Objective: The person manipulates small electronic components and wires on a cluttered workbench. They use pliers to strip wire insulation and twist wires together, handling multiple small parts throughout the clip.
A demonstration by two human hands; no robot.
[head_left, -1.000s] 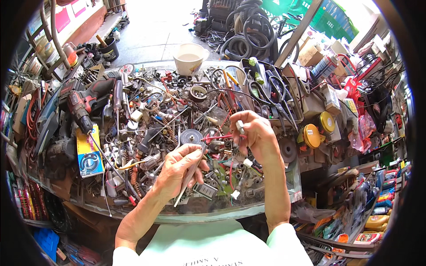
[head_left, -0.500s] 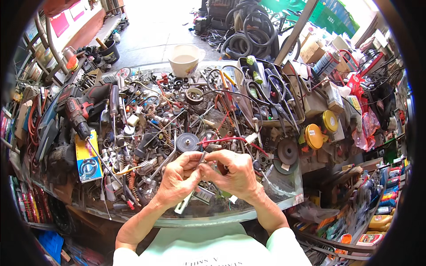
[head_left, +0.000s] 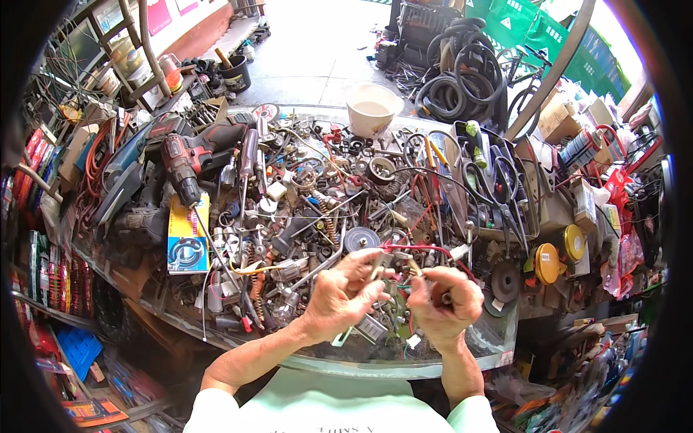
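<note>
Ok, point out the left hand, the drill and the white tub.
Left hand (head_left: 342, 296): head view, middle of the hand.
Drill (head_left: 182, 159): head view, red-and-black body.
White tub (head_left: 371, 123): head view, outer wall.

Pale mint short-sleeved shirt (head_left: 339, 408), bare forearms, bare hands.
The shirt shows below the near edge of the counter (head_left: 404, 372), its cloth a soft, washed-out green nearest that edge and paling almost to white lower down; a line of small dark lettering (head_left: 325, 429) runs upside down across it, partly cut off by the view. The left sleeve (head_left: 216, 411) looks bright white, the right sleeve (head_left: 469, 415) white with a faint green tint, both loose and ending around the elbow. Left grip (head_left: 350, 292) and right grip (head_left: 451, 299) are ungloved.
</note>
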